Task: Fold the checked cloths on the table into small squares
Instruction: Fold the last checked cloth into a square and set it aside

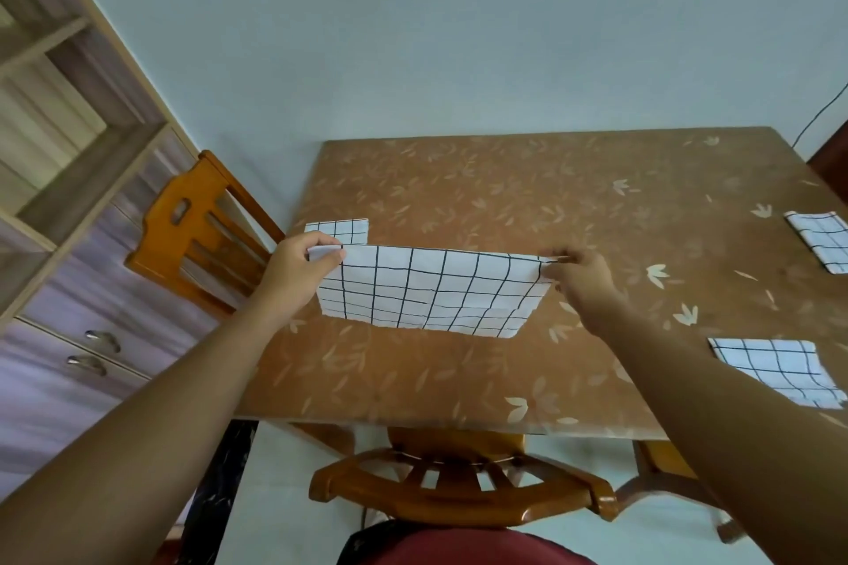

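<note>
A white cloth with a black check (431,291) hangs over the middle of the brown leaf-patterned table (527,197), held up by its top edge and doubled over. My left hand (300,266) pinches its top left corner. My right hand (580,278) pinches its top right corner. Its lower edge reaches down close to the tabletop. A small folded checked cloth (342,230) lies flat just behind my left hand. Two more folded checked cloths lie at the right: one at the far right edge (823,239), one nearer me (780,369).
A wooden chair (192,225) stands at the table's left side and another wooden chair (463,482) is tucked in at the near edge. A shelf and drawer unit (69,197) fills the left. A pale wall is behind the table.
</note>
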